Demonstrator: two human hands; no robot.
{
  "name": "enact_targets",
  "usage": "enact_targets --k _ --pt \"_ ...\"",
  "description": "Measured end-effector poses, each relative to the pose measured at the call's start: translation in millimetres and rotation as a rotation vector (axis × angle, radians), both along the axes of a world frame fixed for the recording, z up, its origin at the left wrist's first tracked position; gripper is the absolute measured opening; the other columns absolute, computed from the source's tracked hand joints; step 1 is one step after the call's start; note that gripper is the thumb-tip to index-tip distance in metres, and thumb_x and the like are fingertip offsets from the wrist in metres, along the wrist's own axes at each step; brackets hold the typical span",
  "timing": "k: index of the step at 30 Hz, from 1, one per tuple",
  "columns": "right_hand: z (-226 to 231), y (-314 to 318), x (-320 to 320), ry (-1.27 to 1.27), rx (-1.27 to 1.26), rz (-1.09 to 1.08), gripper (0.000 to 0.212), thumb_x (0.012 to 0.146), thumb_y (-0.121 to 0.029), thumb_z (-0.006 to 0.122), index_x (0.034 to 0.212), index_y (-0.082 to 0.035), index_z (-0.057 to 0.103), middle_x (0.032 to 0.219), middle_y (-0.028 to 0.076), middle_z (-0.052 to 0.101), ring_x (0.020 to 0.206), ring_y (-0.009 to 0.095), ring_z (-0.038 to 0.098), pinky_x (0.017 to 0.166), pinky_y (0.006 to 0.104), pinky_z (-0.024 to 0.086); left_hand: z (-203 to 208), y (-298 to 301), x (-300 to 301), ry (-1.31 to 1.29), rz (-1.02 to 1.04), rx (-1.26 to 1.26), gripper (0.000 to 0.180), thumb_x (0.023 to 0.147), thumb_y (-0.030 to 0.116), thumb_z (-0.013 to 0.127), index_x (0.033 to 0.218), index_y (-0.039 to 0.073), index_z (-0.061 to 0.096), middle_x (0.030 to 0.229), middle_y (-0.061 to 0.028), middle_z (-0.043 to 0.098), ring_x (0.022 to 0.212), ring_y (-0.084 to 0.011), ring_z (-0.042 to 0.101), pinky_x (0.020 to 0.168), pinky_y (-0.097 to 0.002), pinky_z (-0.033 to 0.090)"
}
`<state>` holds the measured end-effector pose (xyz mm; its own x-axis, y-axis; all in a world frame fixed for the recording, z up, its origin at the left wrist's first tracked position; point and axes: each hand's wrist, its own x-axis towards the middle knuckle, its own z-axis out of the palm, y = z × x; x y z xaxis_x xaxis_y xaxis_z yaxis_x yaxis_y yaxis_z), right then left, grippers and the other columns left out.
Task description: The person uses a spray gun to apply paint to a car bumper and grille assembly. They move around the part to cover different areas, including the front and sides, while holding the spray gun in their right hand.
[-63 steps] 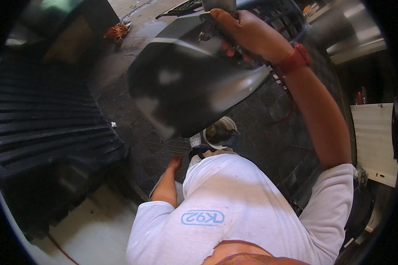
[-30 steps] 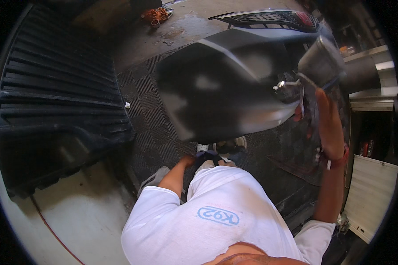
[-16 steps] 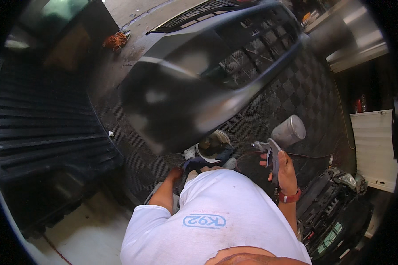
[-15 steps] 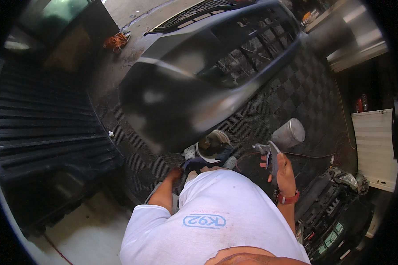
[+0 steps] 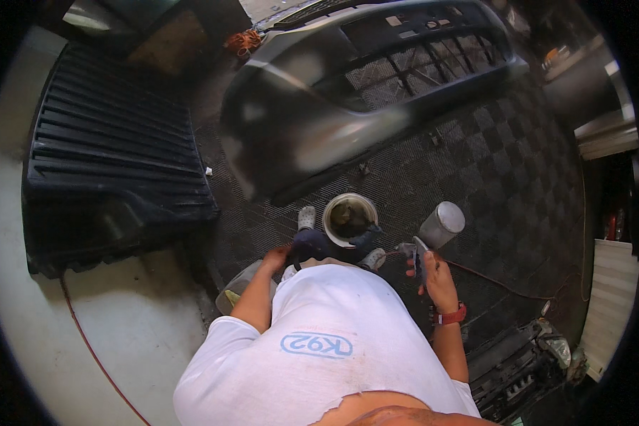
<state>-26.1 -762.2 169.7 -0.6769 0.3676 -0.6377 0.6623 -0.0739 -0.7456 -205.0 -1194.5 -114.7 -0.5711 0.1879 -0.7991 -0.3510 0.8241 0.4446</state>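
A grey car bumper (image 5: 319, 121) with a dark grille stands in front of me on the checkered floor mat. My right hand (image 5: 433, 273), with a red band on the wrist, grips a spray gun (image 5: 433, 231) with a metal cup, held low beside my knee. My left hand (image 5: 277, 257) rests down by my left thigh, near a pale object (image 5: 238, 287) on the floor; whether it holds anything is hidden. A white bucket (image 5: 350, 219) with dark liquid sits between my feet.
A large black ribbed panel (image 5: 113, 163) lies on the left. A red hose (image 5: 92, 348) runs over the pale floor at lower left. Dark car parts (image 5: 518, 366) lie at lower right. A white board (image 5: 610, 298) leans at the right edge.
My right hand has come down from the bumper's top with the spray gun to knee height. The view has tilted so the whole bumper shows.
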Motion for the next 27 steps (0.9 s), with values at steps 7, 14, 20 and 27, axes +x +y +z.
enact_targets --k 7,14,20,27 --pt "30 -40 -27 0.116 0.055 -0.285 0.066 0.106 -0.057 0.039 0.132 0.001 0.056 0.108 0.016 0.072 0.083 0.017 0.072 0.045 0.0232 0.049 -31 -73 -21 -0.105 0.175 0.153 0.042 0.101 0.038 0.053 0.12 0.007 0.073 0.125 -0.0145 0.071 0.12 -0.0284 0.064 0.105 -0.0378 0.045" --pt "69 -70 -69 0.097 -0.042 -0.518 0.064 0.106 -0.056 0.04 0.137 -0.001 0.054 0.113 0.015 0.07 0.088 0.017 0.071 0.046 0.023 0.049 30 -24 -121 -0.016 -0.047 -0.102 0.052 0.099 0.045 0.058 0.127 0.003 0.066 0.129 -0.0212 0.066 0.123 -0.0348 0.062 0.105 -0.0425 0.046" --pt "124 -88 -105 0.103 -0.088 -0.351 0.065 0.104 -0.055 0.046 0.145 -0.005 0.05 0.123 0.014 0.068 0.093 0.016 0.07 0.051 0.0209 0.048 64 -26 -198 0.035 -0.012 -0.113 0.049 0.099 0.044 0.06 0.128 0.004 0.065 0.123 -0.0172 0.07 0.116 -0.0304 0.066 0.1 -0.0393 0.049" --pt "159 -106 -131 0.227 -0.204 -0.317 0.066 0.096 -0.042 0.07 0.147 -0.005 0.049 0.123 0.012 0.068 0.1 0.015 0.068 0.066 0.0239 0.053 126 -23 -218 -0.03 -0.261 -0.203 0.053 0.094 0.048 0.065 0.127 0.007 0.068 0.125 -0.015 0.07 0.118 -0.0282 0.066 0.102 -0.0384 0.049"
